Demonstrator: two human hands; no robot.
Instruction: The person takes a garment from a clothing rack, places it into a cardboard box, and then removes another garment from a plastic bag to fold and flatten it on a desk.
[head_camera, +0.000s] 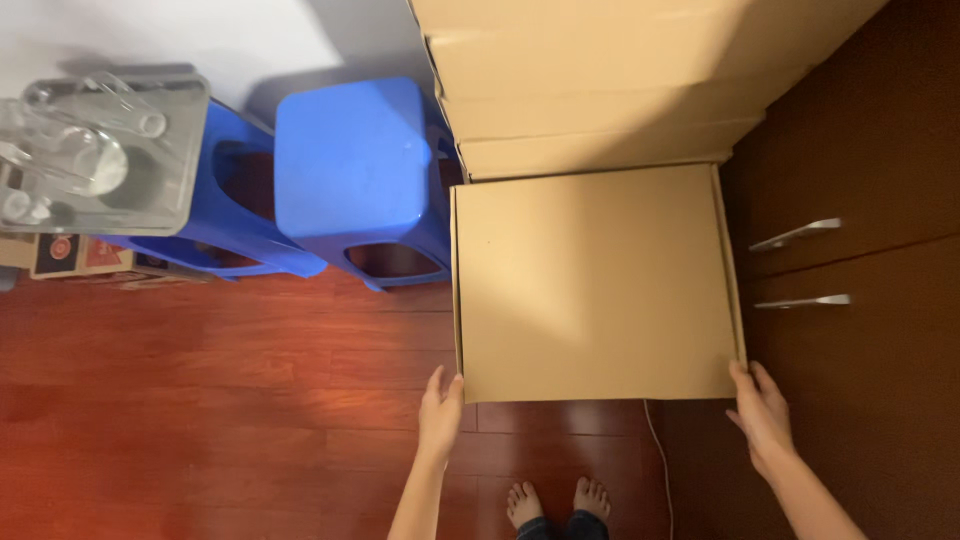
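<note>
— Cardboard, plain brown: a flat cardboard box (595, 285) sits between both hands at its near corners. The left hand (440, 408) lies against the near left corner, thumb at the edge, fingers flat beneath or beside it. The right hand (763, 410) meets the near right corner the same way.

— Are they clamped on it?

— Both hands are open and pressed to the corners, not curled round; whether the box is lifted or merely steadied cannot be told. It lies level, its far edge against the stack of cartons (600, 80) of the same cardboard.

— How far along does it look?

— Judging by that, the box is either just joining the stack or just leaving it; its lid is closed and nothing sits on it.

— And around it?

— Two blue plastic stools (350, 170) to the left, a clear plastic container (100, 150) on one, dark cabinet doors (850, 150) with metal handles (797, 234) to the right, red wooden floor (200, 400), bare feet (558, 500) and a thin cable (658, 450) below.
</note>
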